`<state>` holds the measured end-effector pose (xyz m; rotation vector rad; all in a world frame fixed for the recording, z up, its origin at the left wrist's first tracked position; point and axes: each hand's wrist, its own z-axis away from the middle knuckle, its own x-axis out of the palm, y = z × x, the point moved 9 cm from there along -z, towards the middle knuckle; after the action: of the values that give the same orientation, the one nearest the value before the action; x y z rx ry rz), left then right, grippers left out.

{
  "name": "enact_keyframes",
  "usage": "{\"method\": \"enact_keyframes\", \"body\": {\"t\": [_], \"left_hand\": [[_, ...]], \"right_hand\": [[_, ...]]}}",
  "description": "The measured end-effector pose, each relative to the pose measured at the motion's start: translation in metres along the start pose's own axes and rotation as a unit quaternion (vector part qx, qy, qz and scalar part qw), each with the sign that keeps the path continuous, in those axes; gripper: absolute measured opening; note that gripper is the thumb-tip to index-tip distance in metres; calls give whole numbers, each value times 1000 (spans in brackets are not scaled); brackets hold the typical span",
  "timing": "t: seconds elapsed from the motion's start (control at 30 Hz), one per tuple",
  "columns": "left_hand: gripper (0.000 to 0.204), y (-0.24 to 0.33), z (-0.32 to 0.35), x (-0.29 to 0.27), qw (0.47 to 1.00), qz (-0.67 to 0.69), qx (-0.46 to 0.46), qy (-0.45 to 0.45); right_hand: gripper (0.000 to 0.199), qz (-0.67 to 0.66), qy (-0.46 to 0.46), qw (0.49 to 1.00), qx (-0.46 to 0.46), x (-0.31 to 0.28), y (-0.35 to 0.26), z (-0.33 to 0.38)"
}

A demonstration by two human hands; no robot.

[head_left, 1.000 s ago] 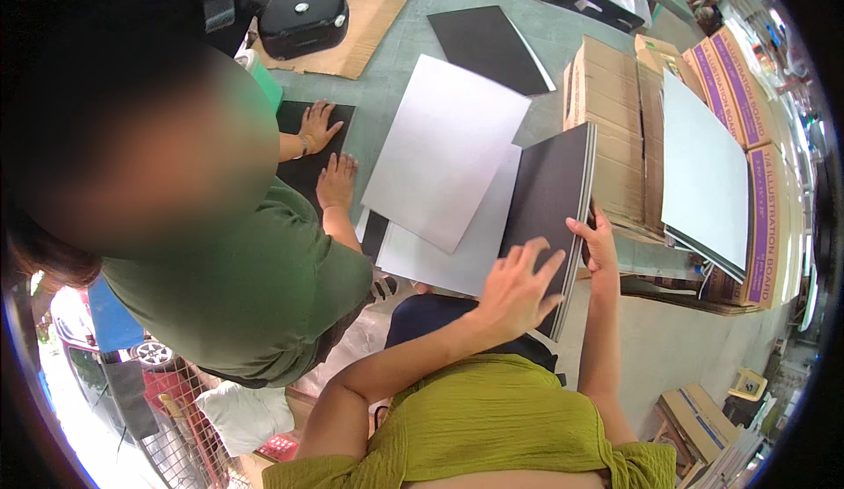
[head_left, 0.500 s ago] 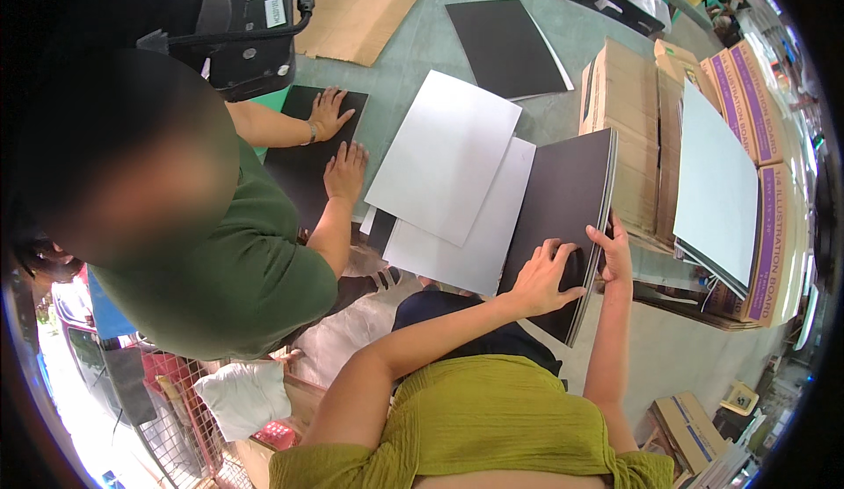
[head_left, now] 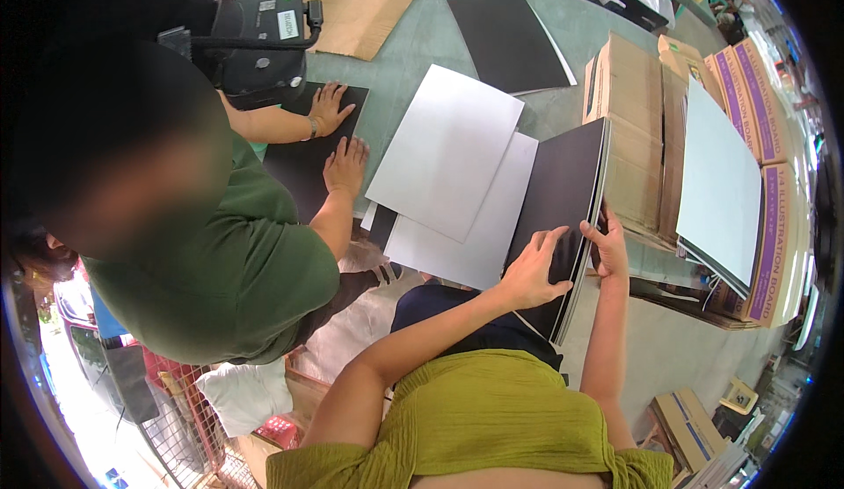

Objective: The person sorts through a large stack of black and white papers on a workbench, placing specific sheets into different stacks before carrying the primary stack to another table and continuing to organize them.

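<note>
Left hand: the left hand (head_left: 532, 269) lay flat on the face of the stack of black rectangular boards (head_left: 563, 203), fingers spread wide and pressing, not clamped round anything
Right hand: the right hand (head_left: 607, 243) sat at the stack's right-hand edge, fingers curled against the sheet edges with the thumb on the black face; whether it truly pinched them could not be told
Which way the stack lay: it reached away from both hands, long axis running from the person's lap up and slightly rightward, top end leaning on the brown cardboard cartons (head_left: 633, 120)
Nearer hand: both touched it; the right one held the edge, the left only the face
Look of the stack: matt black top, thin pale edges showing many sheets, tilted rather than flat
Beside it: two white sheets (head_left: 448, 164) overlapped on the grey-green table (head_left: 413, 50), just left of the stack
Farther off: a co-worker in a green shirt pressed both hands on another black board (head_left: 303, 159); one more black sheet (head_left: 510, 41) lay well beyond
</note>
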<state>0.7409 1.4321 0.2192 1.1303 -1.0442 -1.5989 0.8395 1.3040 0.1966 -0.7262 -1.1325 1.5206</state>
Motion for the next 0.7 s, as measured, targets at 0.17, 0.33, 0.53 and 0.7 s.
{"method": "enact_keyframes", "body": {"t": [0.17,0.33,0.53,0.7], "left_hand": [[88,-8,-2,4,999,31,18,-27],[88,-10,-5,1,998,51,29,-37],[85,-16,-1,-22,997,70,0,-28],[67,-79,29,-107,992,-25,6,124]], "right_hand": [[80,-24,-8,1000,7,7,-3,1],[80,-26,-13,1000,0,3,-3,1],[78,-21,-8,1000,-4,2,-3,-2],[79,-35,-10,999,-11,-9,-1,0]]}}
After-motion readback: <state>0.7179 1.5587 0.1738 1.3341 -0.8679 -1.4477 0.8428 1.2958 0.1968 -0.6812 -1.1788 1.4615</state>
